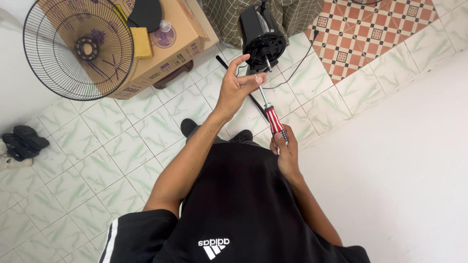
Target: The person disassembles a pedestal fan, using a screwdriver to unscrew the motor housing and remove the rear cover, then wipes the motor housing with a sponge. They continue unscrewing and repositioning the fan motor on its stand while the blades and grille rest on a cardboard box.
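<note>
Nearest you: your right hand (285,151) is wrapped shut round the red, white & blue striped handle of the screwdriver (271,113), low by your waist, so the shaft angles up and away toward the work. Grip at the handle's butt end probably gives you turning leverage.

Further out, your left hand (238,83) is raised w/ arm extended. Thumb and fingers (243,59) are pinched lightly near the driver's tip, the rest loosely curled; looks like it's steadying the tip or holding something small there, can't tell which. It isn't clamped on the shaft.

Just beyond the tip: black fan motor housing (261,36) standing on the tiled floor (122,146), round face and bare spindle pointing back at you, so it's reachable head-on. Its black cord trails right onto the patterned red tiles.

Below your arms, a black sandal (189,127) shows on the floor.

Far left: wire fan guard (78,48) leans against a cardboard box (180,34), parked out of the way. Dark shoes (24,143) sit at the left edge, well apart.
</note>
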